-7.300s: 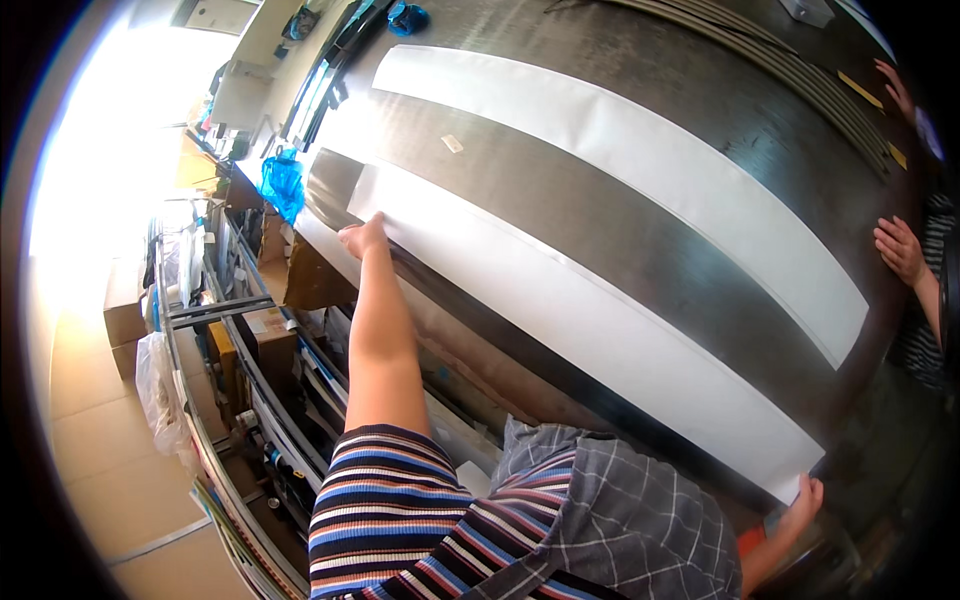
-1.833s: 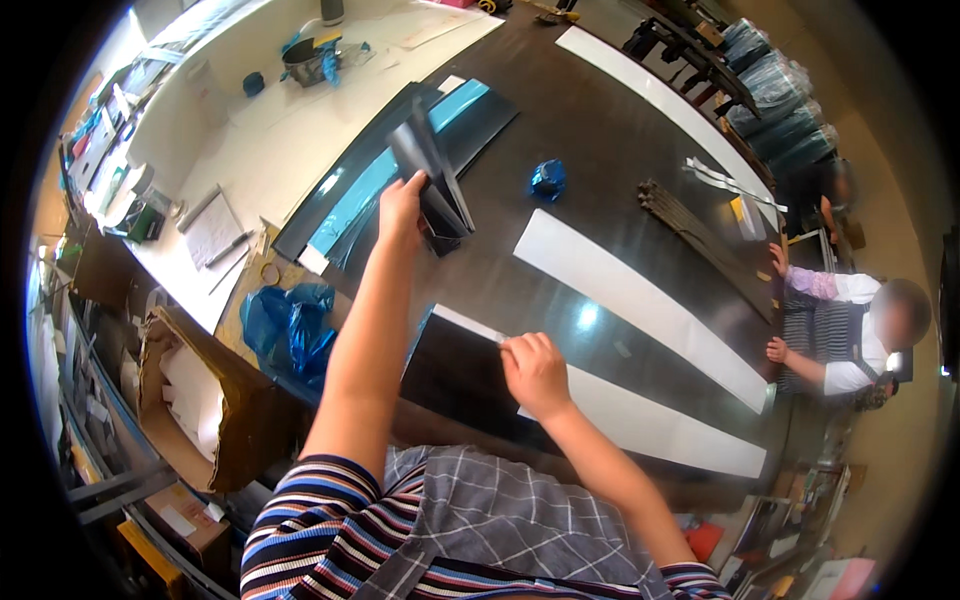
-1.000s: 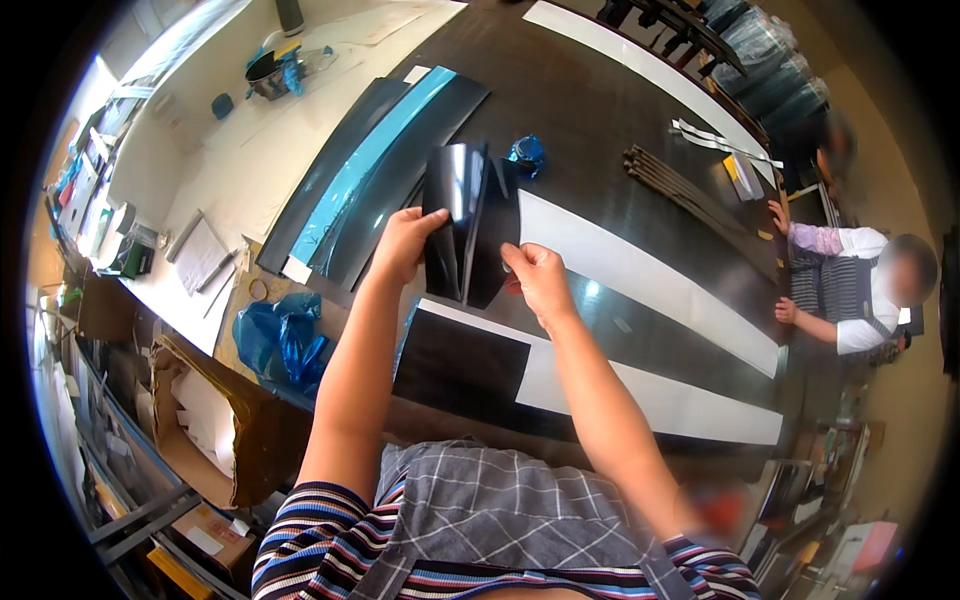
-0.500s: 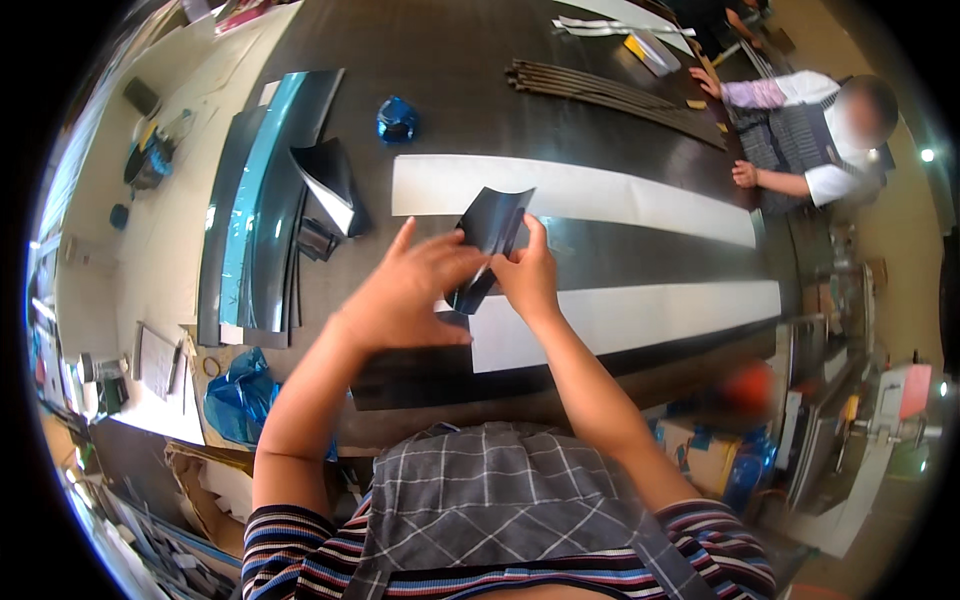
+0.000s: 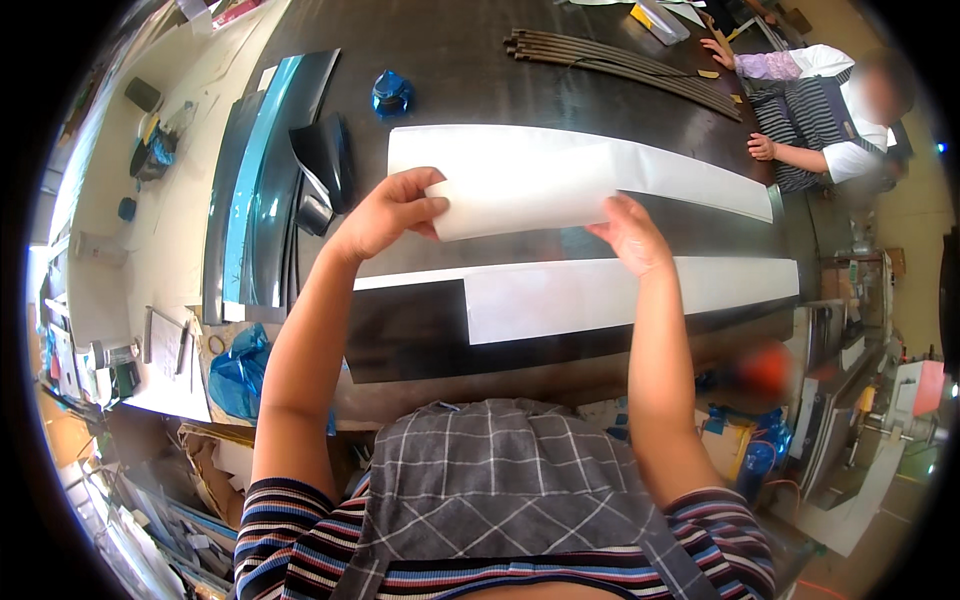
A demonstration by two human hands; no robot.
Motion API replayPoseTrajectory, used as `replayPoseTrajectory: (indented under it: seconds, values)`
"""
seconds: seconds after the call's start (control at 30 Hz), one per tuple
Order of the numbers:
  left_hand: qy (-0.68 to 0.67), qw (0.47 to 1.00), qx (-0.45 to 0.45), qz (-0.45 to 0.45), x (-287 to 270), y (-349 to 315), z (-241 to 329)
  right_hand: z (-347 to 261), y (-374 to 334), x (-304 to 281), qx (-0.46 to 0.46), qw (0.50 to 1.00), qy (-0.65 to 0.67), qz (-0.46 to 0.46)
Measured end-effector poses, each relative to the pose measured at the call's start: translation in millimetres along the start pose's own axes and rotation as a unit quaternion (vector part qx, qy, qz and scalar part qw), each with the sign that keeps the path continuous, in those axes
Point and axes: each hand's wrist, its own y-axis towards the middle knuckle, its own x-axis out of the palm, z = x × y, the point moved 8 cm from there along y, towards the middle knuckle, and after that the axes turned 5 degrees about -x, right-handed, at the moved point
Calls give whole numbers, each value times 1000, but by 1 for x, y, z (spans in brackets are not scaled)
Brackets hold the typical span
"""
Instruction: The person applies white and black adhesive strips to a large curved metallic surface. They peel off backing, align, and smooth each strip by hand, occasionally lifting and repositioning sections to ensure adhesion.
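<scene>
My left hand (image 5: 385,213) pinches one end of a short white piece of sheet (image 5: 530,195) between thumb and fingers. At the other end, the thumb and fingers of my right hand (image 5: 637,237) grip its near corner. The piece is held up, slightly curved, white face showing, over the dark table (image 5: 450,70). Behind it, partly covered by it, lies a long white strip (image 5: 700,185). Nearer to me a second white strip (image 5: 580,305) lies on a longer black strip (image 5: 405,325).
Left of my hands are stacked dark and blue glossy strips (image 5: 255,190) and a curled black sheet (image 5: 325,160). A crumpled blue film ball (image 5: 392,93) sits farther back. Thin rods (image 5: 620,70) lie far right, near another person (image 5: 825,125). Blue film (image 5: 240,372) hangs near the front edge.
The dark, curled piece in my right hand now shows a white face and is stretched out flatter. My left hand has closed on one end; my right hand has moved right.
</scene>
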Motion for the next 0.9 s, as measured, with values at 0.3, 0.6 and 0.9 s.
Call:
replayPoseTrajectory:
  seconds: [0.3,0.6,0.9]
  values:
    - [544,708,74,445,-16,5,-25,113,36,37,142,975,-145,91]
    - [593,780,121,156,79,57,-101,88,49,23,70,929,-352,94]
    - [589,788,97,149,77,77,-87,39,72,59,-180,772,-606,59]
